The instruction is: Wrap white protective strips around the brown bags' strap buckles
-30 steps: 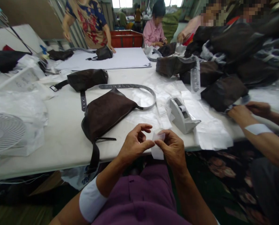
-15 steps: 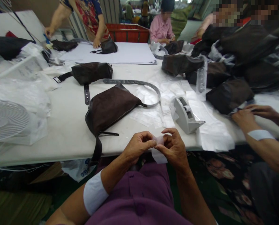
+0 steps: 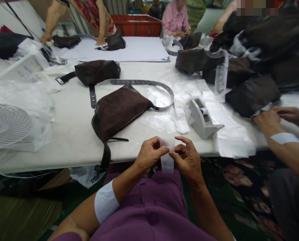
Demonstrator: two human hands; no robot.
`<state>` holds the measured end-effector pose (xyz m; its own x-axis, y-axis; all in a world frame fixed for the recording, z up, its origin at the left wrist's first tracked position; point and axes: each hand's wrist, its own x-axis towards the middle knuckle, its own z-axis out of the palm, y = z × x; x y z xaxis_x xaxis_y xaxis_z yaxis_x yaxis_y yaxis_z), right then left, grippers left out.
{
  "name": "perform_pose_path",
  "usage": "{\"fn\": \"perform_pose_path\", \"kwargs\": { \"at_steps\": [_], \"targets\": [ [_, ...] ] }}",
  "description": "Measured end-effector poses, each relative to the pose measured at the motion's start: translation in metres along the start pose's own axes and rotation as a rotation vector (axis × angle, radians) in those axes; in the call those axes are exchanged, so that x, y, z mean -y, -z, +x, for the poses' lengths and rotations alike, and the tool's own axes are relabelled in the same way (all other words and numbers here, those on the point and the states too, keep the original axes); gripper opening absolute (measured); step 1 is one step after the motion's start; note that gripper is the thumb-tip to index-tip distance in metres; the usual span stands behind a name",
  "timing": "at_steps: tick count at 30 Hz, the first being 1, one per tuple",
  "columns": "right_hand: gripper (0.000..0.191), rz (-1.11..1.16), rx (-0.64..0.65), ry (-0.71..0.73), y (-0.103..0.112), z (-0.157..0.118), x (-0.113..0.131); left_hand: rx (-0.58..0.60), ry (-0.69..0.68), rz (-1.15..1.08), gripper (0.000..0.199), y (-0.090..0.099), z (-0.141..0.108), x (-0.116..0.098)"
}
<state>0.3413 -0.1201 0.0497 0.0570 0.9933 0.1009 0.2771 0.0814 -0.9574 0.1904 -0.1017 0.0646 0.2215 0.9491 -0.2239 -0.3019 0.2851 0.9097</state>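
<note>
Between my hands, just off the table's front edge, is a small translucent white sheet (image 3: 167, 164). My left hand (image 3: 151, 152) pinches its left side with the thumb across it. My right hand (image 3: 187, 157) grips the right side between thumb and fingers, its index finger raised. Beyond them a dark brown bag (image 3: 121, 108) lies on the table, its strap (image 3: 105, 157) hanging over the front edge and a wrapped strap (image 3: 168, 92) curving to the right. A grey tape dispenser (image 3: 202, 118) stands to the right of my hands.
Another dark bag (image 3: 96, 72) lies farther back. Clear plastic sleeves (image 3: 182, 87) spread around the dispenser. A white fan (image 3: 7, 127) is at the left. Dark bags (image 3: 255, 93) pile up at the right, where a co-worker's hands (image 3: 271, 118) work. Other people stand across the white table (image 3: 71, 147).
The sheet, bunched before, is now spread flatter and more upright between my fingers. The view has tilted slightly downward.
</note>
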Motion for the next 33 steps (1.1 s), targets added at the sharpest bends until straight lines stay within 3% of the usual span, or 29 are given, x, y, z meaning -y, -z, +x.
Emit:
{"fn": "perform_pose_path", "kwargs": {
  "at_steps": [6,12,18,22,27,30,33],
  "targets": [
    [0.049,-0.055,0.015,0.048,0.003,0.003,-0.006,-0.020,0.077,-0.076,0.020,-0.003,0.001,0.009],
    [0.037,-0.116,-0.092,0.301,0.008,0.009,0.008,-0.097,-0.016,0.156,0.021,0.001,0.004,0.018],
    [0.024,-0.343,0.039,0.451,0.023,0.019,0.028,-0.095,-0.044,0.344,0.023,0.001,0.004,0.014],
    [0.022,-0.412,0.144,0.492,0.027,0.023,0.030,-0.093,-0.100,0.485,0.023,0.001,0.002,0.009],
    [0.013,-0.491,0.167,0.516,0.025,0.026,0.027,-0.106,-0.158,0.578,0.022,0.001,0.005,0.009],
    [0.009,-0.533,0.206,0.521,0.025,0.027,0.026,-0.091,-0.151,0.550,0.020,0.001,0.003,0.012],
    [0.011,-0.559,0.277,0.530,0.033,0.029,0.021,0.028,-0.040,0.360,0.012,0.012,-0.006,0.023]
  ]
}}
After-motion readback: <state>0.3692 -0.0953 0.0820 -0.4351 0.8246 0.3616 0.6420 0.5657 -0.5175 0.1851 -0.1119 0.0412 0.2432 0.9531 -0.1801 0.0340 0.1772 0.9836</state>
